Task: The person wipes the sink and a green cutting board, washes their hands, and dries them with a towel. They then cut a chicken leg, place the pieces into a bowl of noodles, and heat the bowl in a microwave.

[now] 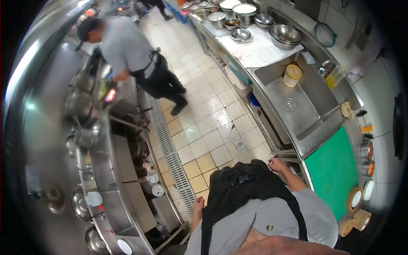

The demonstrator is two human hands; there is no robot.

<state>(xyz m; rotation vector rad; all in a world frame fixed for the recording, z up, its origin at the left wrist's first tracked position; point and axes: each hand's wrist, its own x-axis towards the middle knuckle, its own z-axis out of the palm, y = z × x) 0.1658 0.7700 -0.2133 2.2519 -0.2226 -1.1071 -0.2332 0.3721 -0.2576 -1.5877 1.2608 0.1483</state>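
Observation:
My left hand hangs beside my black apron, over the floor near the drain grate. Its fingers are loosely bent, and I see nothing in them. On the other side, my right hand is held out from the apron, close to the metal frame below the counter. Those fingers are half curled and appear to hold nothing. To the right of this hand lies a green cutting board on the counter, apart from it.
A person in a grey shirt stands at the stove at left. The steel sink holds a lidded tub. Metal bowls stand on the far counter. A drain grate crosses the tiled floor. Bamboo steamers sit at right.

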